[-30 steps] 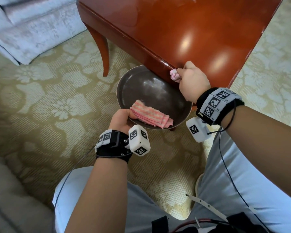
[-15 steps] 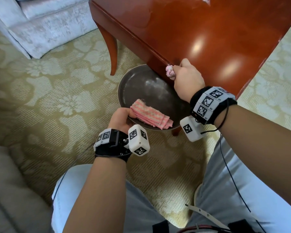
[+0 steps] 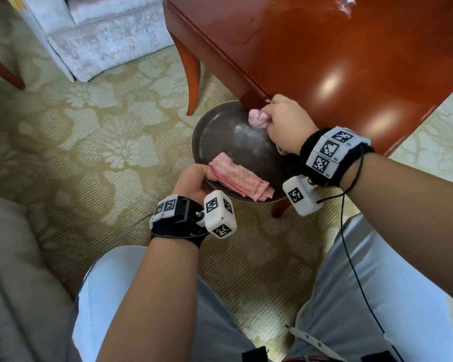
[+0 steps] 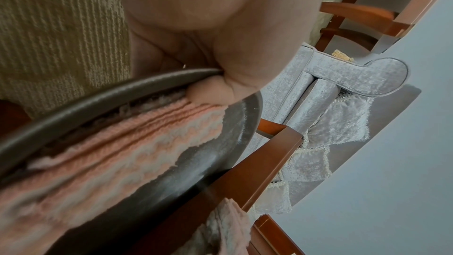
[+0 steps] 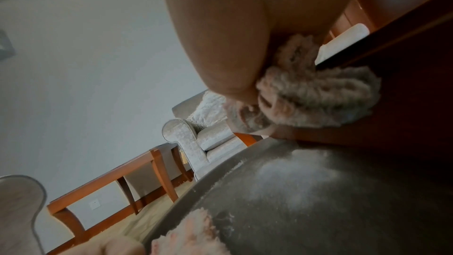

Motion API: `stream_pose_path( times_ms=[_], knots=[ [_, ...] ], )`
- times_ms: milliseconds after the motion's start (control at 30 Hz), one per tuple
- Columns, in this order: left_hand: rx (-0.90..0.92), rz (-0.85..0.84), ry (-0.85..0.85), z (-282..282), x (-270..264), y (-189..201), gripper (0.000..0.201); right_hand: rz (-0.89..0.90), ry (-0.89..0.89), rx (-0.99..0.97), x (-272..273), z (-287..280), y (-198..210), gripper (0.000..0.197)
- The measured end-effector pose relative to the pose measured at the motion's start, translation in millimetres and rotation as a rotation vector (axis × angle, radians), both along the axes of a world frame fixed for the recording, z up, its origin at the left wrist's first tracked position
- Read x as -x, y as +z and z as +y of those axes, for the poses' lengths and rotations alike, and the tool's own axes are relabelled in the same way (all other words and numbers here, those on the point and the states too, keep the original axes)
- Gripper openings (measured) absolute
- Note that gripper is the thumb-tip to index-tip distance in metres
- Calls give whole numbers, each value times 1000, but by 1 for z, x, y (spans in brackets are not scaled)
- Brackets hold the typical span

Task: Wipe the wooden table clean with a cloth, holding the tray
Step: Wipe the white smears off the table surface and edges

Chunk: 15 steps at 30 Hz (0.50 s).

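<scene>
Tray (image 3: 220,131) first: I see it as a round dark metal dish held just under the near edge of the wooden desk (image 3: 338,48), its far rim tucked beneath the desk's side rail. A pale dusty smear sits on its floor, clearest from the right wrist view (image 5: 301,177). A folded pink-and-white striped cloth (image 3: 239,180) lies inside the tray against the near rim.

My left hand (image 3: 191,182) grips that near rim, thumb over the top edge and pressing the end of the folded cloth, the other fingers curled underneath; the left wrist view shows the rim (image 4: 98,92) wedged into the crook of the thumb.

My right hand (image 3: 288,124) is clenched around a second cloth, a bunched pale pink cloth (image 3: 258,118), holding it against the desk's edge directly above the tray. From the right wrist view the wad (image 5: 318,92) bulges out past the fingers and touches the dark wood of the rail.

Beyond that, the desk top is glossy reddish wood with bright reflections. A grey upholstered armchair (image 3: 102,35) stands on the patterned beige carpet (image 3: 76,142) past the desk's curved leg (image 3: 194,74). My grey trousers (image 3: 377,296) fill the bottom of the head view.
</scene>
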<state>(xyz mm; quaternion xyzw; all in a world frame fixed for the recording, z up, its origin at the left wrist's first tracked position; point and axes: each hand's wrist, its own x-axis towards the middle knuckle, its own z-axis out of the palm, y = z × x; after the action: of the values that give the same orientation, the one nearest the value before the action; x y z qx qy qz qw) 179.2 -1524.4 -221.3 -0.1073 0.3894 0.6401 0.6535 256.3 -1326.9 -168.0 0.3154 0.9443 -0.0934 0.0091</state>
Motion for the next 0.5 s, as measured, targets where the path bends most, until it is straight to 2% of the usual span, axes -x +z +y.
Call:
stream_pose_path(
  times_ms=[100, 200, 267, 367, 500],
  knots=[
    [26, 28, 13, 2, 1, -5, 37, 162, 80, -19, -9, 5, 5, 25],
    [58, 36, 34, 5, 3, -11, 33, 385, -33, -35, -14, 22, 17, 26],
    [67, 44, 42, 5, 3, -12, 33, 451, -118, -35, -12, 36, 24, 25],
    [37, 39, 26, 5, 3, -17, 35, 387, -141, -53, -4, 44, 26, 22],
    [41, 44, 14, 4, 4, -17, 32, 184, -7, -97, 6, 33, 18, 23]
  ],
)
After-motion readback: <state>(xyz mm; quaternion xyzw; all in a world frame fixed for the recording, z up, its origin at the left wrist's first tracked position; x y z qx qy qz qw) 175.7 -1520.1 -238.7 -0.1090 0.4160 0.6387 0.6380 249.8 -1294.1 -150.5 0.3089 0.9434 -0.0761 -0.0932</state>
